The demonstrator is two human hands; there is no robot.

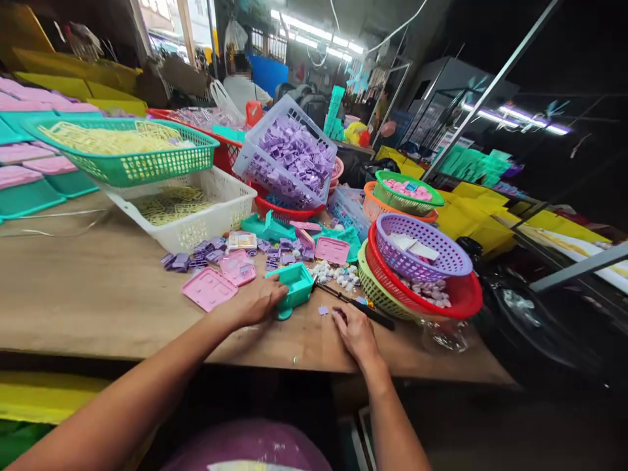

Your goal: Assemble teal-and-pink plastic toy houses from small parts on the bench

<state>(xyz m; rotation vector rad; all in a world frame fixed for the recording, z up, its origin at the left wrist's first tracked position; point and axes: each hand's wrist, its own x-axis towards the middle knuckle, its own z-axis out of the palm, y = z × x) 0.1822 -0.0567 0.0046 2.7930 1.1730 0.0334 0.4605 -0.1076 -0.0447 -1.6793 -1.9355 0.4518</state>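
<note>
Left fingers closed round the near-left side of the teal box (297, 286), left hand (262, 301) steadying it on the table (147, 301). Right hand (356, 332) rests curled beside a small purple piece (322, 310); can't tell if it pinches anything. Black-handled tool (373, 313) lies just beyond those fingers, tip near box. White bits (338, 275) clutter behind, pink panel (209, 289) left. Red basket (468, 304) blocks right; white crate (210, 229) and tilted lavender crate (275, 175) wall off the back.

On our table (122, 304), we see a tool (375, 316) right of the box (297, 297), panels (209, 289) to its left, a crate (262, 175) behind it.
</note>
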